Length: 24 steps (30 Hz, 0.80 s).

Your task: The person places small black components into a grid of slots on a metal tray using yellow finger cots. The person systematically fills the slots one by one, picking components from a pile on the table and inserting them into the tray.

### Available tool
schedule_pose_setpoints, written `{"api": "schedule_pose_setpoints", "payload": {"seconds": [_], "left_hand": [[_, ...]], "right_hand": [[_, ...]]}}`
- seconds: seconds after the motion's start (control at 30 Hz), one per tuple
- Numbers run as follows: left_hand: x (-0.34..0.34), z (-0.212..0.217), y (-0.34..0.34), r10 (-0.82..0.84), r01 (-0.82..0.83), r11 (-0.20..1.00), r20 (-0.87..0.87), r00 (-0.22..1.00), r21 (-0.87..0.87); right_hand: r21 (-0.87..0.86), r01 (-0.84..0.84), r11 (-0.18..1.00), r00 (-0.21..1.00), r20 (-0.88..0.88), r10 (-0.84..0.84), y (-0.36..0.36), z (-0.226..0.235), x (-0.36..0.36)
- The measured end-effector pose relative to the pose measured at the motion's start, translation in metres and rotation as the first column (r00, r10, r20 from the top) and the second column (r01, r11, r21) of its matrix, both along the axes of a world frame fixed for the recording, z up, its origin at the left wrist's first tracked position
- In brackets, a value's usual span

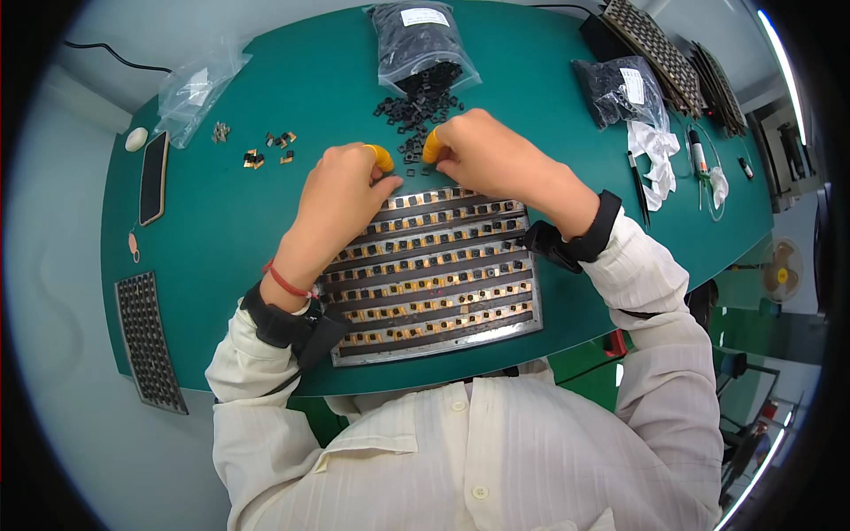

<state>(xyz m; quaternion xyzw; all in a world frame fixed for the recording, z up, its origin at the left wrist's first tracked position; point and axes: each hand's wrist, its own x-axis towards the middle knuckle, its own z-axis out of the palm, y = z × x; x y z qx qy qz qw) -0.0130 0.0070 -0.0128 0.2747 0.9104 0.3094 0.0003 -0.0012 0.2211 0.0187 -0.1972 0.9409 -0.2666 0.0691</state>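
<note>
A metal tray (433,333) lies before me, with rows of small black square parts on gold-coloured pieces. My left hand (343,184) is over its far left corner. Its fingers are curled, with a yellow finger cot on one fingertip. Across from it, my right hand (485,157) bends its fingers beside a loose pile of small black plastic parts (427,108). It wears a yellow finger cot too. Anything pinched in either hand is too small or hidden to make out. The pile spills toward the tray from an open clear bag (416,40) of black parts.
Small gold-and-black pieces (254,159) lie left of my hands, near a phone (153,178) and an empty plastic bag (197,93). A second filled tray (149,341) sits at the left edge. On the right are another bag (615,93), crumpled tissue (656,164), a black pen (637,190) and stacked trays (655,53).
</note>
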Motion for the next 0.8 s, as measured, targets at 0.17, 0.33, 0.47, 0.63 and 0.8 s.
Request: {"api": "schedule_pose_setpoints", "payload": {"seconds": [0.17,0.33,0.47,0.63,0.8], "left_hand": [[0.000,0.007,0.008,0.023,-0.021,0.995,0.026,0.999,-0.099],[0.003,0.013,-0.002,0.033,-0.032,0.996,0.002,0.999,-0.089],[0.026,0.025,-0.018,-0.058,0.059,0.998,0.071,0.996,-0.013],[0.072,0.031,-0.033,-0.203,0.208,0.977,0.085,0.976,-0.052],[0.087,0.028,-0.035,-0.224,0.225,0.970,0.027,0.974,-0.093]], "right_hand": [[-0.060,0.033,0.998,0.999,0.010,-0.033,-0.005,-0.010,-0.001],[-0.014,0.075,0.997,0.996,-0.039,-0.075,-0.016,-0.014,0.000],[-0.055,0.111,0.992,0.993,0.036,-0.109,-0.010,-0.013,0.000],[-0.092,0.110,0.990,0.994,0.029,-0.108,-0.012,-0.010,0.006],[-0.122,-0.027,0.992,0.987,-0.160,0.008,-0.009,0.006,0.042]]}}
